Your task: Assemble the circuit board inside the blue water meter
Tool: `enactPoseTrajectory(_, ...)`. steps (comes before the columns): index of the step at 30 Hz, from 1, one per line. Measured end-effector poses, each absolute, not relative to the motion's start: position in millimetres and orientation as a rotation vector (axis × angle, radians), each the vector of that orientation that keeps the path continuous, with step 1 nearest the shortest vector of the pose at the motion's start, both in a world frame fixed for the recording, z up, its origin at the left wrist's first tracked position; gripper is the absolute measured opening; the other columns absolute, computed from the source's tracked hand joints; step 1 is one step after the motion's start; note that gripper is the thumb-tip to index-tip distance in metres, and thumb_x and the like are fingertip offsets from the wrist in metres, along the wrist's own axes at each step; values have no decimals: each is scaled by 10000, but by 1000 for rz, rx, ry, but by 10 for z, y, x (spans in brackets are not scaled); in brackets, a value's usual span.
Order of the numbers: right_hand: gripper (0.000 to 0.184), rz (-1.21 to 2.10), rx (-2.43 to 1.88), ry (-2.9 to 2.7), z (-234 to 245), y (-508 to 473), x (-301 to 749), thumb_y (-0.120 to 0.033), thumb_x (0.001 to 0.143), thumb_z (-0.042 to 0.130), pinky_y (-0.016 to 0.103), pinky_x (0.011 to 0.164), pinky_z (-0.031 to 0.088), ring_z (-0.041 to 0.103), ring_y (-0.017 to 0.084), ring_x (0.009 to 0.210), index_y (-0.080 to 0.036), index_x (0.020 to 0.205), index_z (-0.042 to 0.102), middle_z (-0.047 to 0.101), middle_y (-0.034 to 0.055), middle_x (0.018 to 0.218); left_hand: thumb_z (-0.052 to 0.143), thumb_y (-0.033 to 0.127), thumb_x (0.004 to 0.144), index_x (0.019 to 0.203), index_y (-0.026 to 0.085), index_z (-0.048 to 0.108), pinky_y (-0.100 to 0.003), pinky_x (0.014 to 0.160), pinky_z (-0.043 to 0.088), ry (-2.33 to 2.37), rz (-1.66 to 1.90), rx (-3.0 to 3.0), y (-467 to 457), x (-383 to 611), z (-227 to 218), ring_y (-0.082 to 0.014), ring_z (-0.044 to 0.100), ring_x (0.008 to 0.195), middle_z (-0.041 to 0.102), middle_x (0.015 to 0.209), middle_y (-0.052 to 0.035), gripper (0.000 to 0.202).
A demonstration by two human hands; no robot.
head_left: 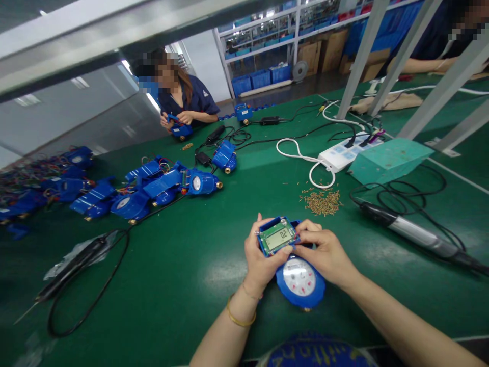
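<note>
The left hand [265, 255] and right hand [324, 255] curl closed, gripping an LCD circuit board [277, 235] in a blue casing, above a blue water meter [300, 280] on the green table [171, 290].

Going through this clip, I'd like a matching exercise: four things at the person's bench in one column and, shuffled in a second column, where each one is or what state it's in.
Things:
1. circuit board
2. blue meter
3. brass pieces
4. white power strip

Places or states:
A. Lying below the hands, white dial facing up
B. Black plugs in its sockets
C. Held between left hand and right hand, display showing digits
D. Heaped on the green bench

Pairs: 1-C, 2-A, 3-D, 4-B
</note>
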State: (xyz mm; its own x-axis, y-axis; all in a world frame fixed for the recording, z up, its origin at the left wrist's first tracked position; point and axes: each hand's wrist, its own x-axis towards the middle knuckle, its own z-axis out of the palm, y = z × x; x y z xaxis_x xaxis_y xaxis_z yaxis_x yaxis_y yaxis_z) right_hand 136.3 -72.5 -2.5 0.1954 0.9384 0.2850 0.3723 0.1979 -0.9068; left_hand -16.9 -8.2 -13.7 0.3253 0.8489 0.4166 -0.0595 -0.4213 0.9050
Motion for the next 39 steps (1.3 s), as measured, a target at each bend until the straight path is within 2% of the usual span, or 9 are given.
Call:
enactPoseTrajectory(4, 207, 652, -1382, -1332, 19, -730, 1274, -274, 876, 638, 344, 776, 379, 580, 168, 757, -232, 689, 718, 648, 0, 731, 820, 499, 713, 1127, 198, 666, -556, 1228, 247, 770, 1278, 1585, -79, -160, -196, -296, 670, 1126, 733, 1078, -77, 534)
enactPoseTrajectory(8, 183, 640, -1394, -1287, 43, -722, 1223, -215, 880, 664, 342, 825, 371, 594, 171, 858, -223, 703, 708, 681, 2, 847, 804, 466, 737, 1191, 200, 651, -450, 1096, 437, 835, 1162, 1438, -78, -151, -184, -312, 604, 1223, 626, 1338, -125, 548)
enactPoseTrajectory(12, 180, 646, -1422, -1272, 91, -701, 1227, -163, 830, 749, 332, 816, 340, 591, 137, 762, -236, 670, 708, 684, -57, 714, 826, 396, 717, 1163, 200, 660, -313, 903, 533, 796, 1073, 1287, -65, -139, -96, -222, 685, 977, 717, 1087, -67, 515)
enactPoseTrajectory(15, 169, 638, -1470, -1240, 140, -714, 1220, -140, 803, 785, 340, 834, 300, 617, 122, 780, -245, 687, 722, 710, -79, 738, 849, 364, 688, 1108, 183, 682, -262, 861, 533, 789, 1076, 1233, -64, -118, -37, -185, 684, 916, 721, 1014, -50, 487)
enactPoseTrajectory(21, 161, 662, -1531, -1260, 231, -811, 1135, -124, 848, 753, 354, 892, 265, 643, 108, 833, -252, 757, 719, 741, -97, 790, 865, 357, 654, 1094, 169, 679, -260, 843, 534, 832, 1082, 1146, -86, -77, 11, -179, 679, 896, 718, 1006, -55, 513)
enactPoseTrajectory(23, 146, 643, -1563, -1279, 256, -856, 1083, -129, 807, 786, 365, 911, 257, 643, 140, 925, -252, 828, 711, 754, -85, 852, 859, 366, 664, 1097, 168, 674, -272, 864, 527, 870, 1083, 1152, -97, -75, 25, -183, 675, 911, 714, 1018, -57, 510)
enactPoseTrajectory(27, 274, 530, -1649, -1347, 292, -922, 966, -155, 726, 840, 393, 918, 258, 604, 221, 1041, -214, 925, 660, 755, -16, 963, 845, 392, 688, 1119, 178, 647, -290, 885, 512, 940, 1049, 1173, -129, -84, 65, -189, 669, 924, 703, 1034, -51, 521)
enactPoseTrajectory(32, 306, 351, -1779, -1395, 312, -914, 836, -228, 728, 848, 432, 918, 280, 599, 271, 998, -143, 919, 623, 734, 83, 897, 854, 396, 685, 1135, 205, 625, -280, 862, 524, 956, 978, 1111, -185, -95, 151, -178, 688, 907, 714, 1022, -29, 540)
enactPoseTrajectory(39, 203, 210, -1877, -1364, 324, -889, 714, -296, 823, 749, 438, 890, 296, 607, 264, 952, -140, 866, 627, 712, 92, 868, 850, 379, 690, 1130, 214, 614, -288, 838, 535, 949, 967, 1067, -240, -95, 211, -180, 706, 873, 731, 999, -18, 526)
